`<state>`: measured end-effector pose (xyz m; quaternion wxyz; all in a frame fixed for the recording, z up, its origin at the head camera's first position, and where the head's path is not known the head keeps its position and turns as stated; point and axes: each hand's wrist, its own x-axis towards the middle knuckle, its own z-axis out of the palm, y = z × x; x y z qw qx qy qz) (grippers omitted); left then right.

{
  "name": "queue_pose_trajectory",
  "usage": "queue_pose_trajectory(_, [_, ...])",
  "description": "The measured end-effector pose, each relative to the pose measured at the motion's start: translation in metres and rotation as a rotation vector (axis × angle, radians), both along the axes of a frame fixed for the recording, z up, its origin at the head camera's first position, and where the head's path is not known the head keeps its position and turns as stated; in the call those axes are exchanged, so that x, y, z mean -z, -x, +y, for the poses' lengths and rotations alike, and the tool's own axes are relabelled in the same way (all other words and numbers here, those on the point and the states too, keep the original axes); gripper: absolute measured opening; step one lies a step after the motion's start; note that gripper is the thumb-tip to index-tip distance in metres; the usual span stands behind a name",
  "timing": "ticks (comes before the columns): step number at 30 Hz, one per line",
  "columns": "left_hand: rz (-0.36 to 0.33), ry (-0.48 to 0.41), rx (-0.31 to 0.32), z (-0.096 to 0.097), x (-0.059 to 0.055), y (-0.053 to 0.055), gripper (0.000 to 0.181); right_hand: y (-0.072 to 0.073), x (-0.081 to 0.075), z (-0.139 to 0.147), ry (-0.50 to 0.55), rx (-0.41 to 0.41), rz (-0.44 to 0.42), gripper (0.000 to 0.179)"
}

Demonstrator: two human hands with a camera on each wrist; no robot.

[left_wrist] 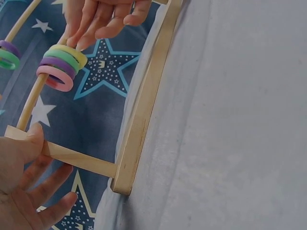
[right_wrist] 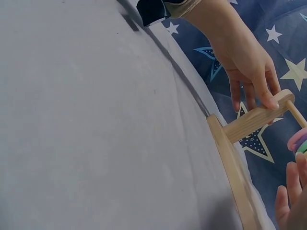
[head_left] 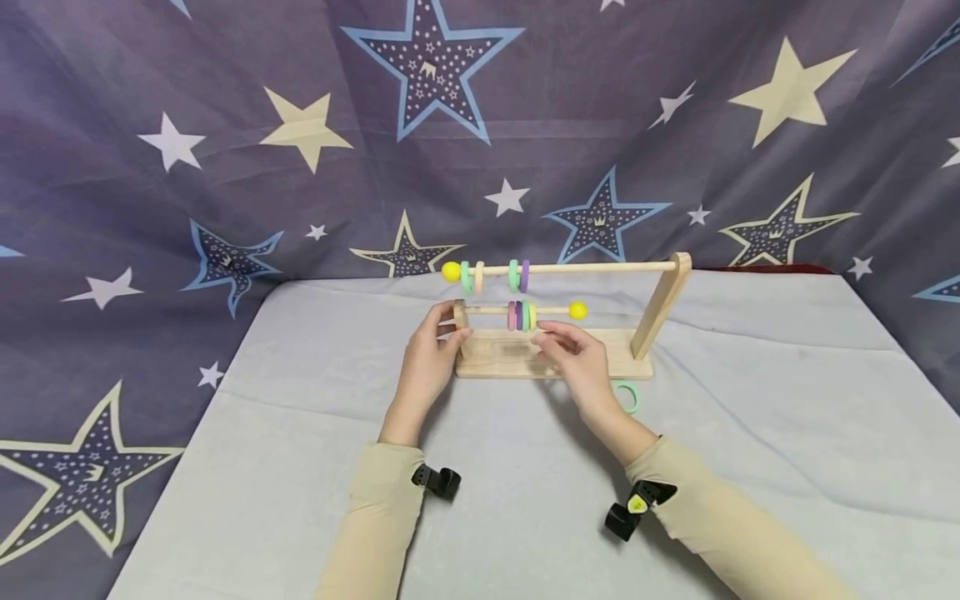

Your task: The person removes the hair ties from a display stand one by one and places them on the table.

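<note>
A wooden ring rack (head_left: 495, 367) stands on the cloth, with a short post (left_wrist: 81, 159) at its left and a tall post (head_left: 660, 308) at its right. My left hand (head_left: 429, 358) grips the top of the short post between thumb and fingers. From that post runs the lower rod (head_left: 557, 311), ending in a yellow ball (head_left: 577, 310). Pink (left_wrist: 60, 79), purple, green and yellow (left_wrist: 72, 50) rings sit together on it. My right hand (head_left: 581, 367) has loosely extended fingers, fingertips right at the yellow ring.
Above, the upper rod (head_left: 585, 267) carries two green rings, an orange ring (head_left: 479, 277) and a purple ring (head_left: 524, 276), with a yellow ball (head_left: 451, 272) at its left end. A loose green ring (head_left: 634, 398) lies by the right forearm. Star-patterned fabric (head_left: 510, 100) hangs behind.
</note>
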<state>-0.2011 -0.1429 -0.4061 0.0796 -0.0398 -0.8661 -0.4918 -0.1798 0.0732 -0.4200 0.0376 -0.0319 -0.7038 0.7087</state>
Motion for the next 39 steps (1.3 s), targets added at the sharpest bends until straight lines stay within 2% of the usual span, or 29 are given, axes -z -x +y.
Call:
queue_pose_trajectory(10, [-0.001, 0.004, 0.001, 0.001, 0.000, 0.000, 0.048, 0.007, -0.001, -0.013, 0.009, 0.047, -0.002, 0.027])
queue_pose_trajectory(20, [-0.001, -0.001, -0.008, -0.001, -0.001, 0.001, 0.047, 0.005, 0.000, -0.017, 0.038, 0.083, 0.019, 0.022])
queue_pose_trajectory(30, [-0.024, 0.009, 0.007, 0.001, -0.002, 0.000, 0.047, -0.001, 0.002, -0.007, 0.017, 0.169, 0.010, 0.023])
queue_pose_trajectory(34, [-0.028, 0.010, 0.008, 0.001, -0.001, 0.000, 0.047, -0.002, 0.002, -0.002, 0.019, 0.177, 0.000, 0.025])
queue_pose_trajectory(39, [-0.018, 0.006, -0.004, 0.000, -0.001, -0.001, 0.048, -0.002, 0.000, 0.002, 0.008, 0.182, 0.033, 0.025])
